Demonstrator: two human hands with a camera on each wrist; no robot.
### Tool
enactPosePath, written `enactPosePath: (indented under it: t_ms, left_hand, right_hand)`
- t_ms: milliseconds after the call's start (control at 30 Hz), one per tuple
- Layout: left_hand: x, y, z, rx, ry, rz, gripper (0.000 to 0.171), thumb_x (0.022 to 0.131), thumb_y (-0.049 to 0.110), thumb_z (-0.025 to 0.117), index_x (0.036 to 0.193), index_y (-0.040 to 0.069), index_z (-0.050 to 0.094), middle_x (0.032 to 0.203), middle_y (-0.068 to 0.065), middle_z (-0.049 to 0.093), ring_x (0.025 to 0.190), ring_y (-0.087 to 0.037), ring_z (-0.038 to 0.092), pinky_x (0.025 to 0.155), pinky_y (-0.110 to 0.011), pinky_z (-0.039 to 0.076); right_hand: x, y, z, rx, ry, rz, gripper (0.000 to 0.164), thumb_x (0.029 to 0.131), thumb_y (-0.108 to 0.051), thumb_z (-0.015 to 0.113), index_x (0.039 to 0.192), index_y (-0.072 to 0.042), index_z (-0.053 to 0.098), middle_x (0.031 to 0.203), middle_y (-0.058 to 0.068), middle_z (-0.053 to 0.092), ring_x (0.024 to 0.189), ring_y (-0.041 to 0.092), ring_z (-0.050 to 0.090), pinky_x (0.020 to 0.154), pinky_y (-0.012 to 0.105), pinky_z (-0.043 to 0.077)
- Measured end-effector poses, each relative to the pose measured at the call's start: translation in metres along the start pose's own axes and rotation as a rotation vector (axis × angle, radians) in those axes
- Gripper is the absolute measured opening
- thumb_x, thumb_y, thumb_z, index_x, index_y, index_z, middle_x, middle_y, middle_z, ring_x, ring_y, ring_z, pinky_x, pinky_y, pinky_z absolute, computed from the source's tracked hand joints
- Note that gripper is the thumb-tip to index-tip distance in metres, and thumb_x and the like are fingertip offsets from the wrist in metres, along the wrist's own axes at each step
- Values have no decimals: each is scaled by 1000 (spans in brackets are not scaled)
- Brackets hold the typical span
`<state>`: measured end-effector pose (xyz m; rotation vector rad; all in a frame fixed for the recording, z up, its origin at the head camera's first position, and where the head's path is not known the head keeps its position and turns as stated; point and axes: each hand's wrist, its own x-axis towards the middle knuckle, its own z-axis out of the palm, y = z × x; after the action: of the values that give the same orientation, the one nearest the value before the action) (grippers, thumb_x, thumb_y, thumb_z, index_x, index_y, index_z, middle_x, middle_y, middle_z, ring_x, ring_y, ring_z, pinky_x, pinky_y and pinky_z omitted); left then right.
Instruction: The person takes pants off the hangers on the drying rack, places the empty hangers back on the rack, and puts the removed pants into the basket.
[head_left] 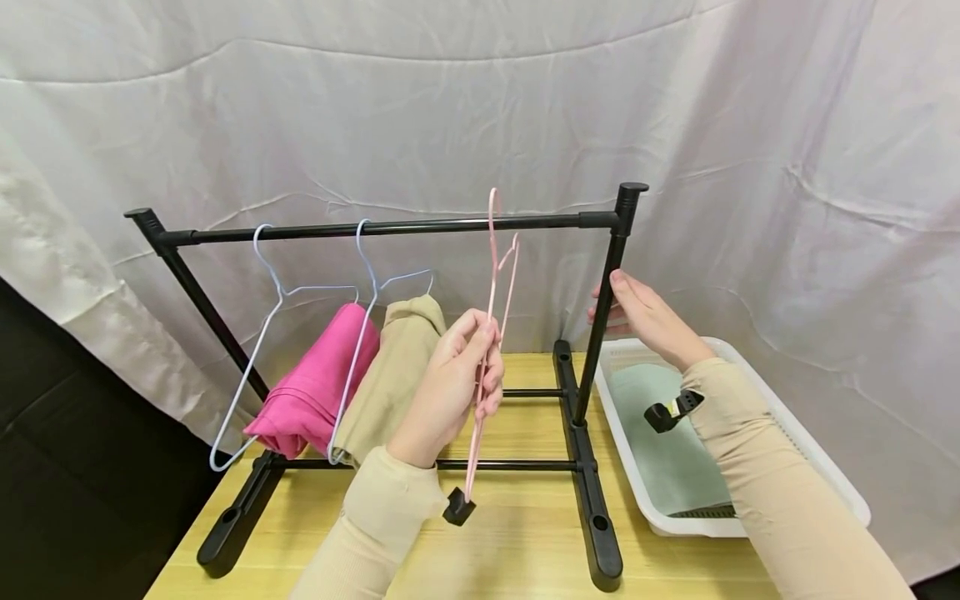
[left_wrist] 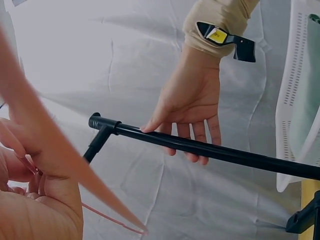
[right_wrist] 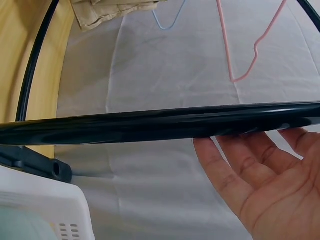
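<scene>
**Pink hanger (head_left: 494, 265) in my left hand (head_left: 453, 379), right hand (head_left: 656, 325) at the post (head_left: 602, 325)**

My left hand grips the pink hanger by its wire, fingers curled round it and thumb pressed against them. The hanger stands upright, nearly edge-on to me, with its hook crossing the rail (head_left: 435, 226) in the head view; I cannot tell whether the hook bears on it.

My right hand is at the post on the rack's right side. Its thumb rests against the post, and its fingers pass behind, fairly straight and slightly spread.

To the left, two blue hangers (head_left: 375, 287) hook over the rail. The leftmost bears a pink cloth (head_left: 326, 383), the other a khaki cloth (head_left: 397, 367); the two cloths hang side by side, close together. The pink hanger is between the khaki cloth and the post.

Right of the rack, a white basket (head_left: 697, 527) sits on the table (head_left: 525, 533), partly under my right forearm. A pale green cloth (head_left: 656, 442) lies in it. A pale curtain (head_left: 450, 108) hangs behind everything.
</scene>
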<state>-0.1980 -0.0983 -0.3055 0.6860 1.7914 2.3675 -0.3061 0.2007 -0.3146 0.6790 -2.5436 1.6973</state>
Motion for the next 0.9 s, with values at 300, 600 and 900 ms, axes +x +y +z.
enactPosePath:
  t_ms: [300, 600, 900]
  left_hand:
    - [10, 2, 2, 13, 6, 21, 21, 119, 24, 39, 104, 11, 48, 57, 2, 44, 37, -9, 44, 36, -21, 38]
    - [21, 0, 4, 33, 25, 11, 22, 118, 25, 40, 103, 11, 48, 58, 2, 44, 38, -9, 46, 36, -21, 38]
    - [31, -6, 5, 3, 35, -2, 22, 118, 23, 40, 103, 10, 48, 58, 3, 42, 37, -10, 45, 36, -21, 37]
  right_hand:
    - [0, 2, 0, -2, 4, 18, 63, 116, -54, 24, 134, 0, 50, 121, 22, 67, 101, 10, 75, 97, 40, 65]
    - [1, 3, 1, -17, 5, 12, 63, 116, -53, 22, 133, 2, 49, 119, 21, 67, 101, 10, 74, 98, 41, 64]
    - [0, 4, 3, -6, 14, 10, 62, 117, -52, 22, 132, 1, 49, 121, 28, 65, 99, 9, 75, 99, 43, 64]
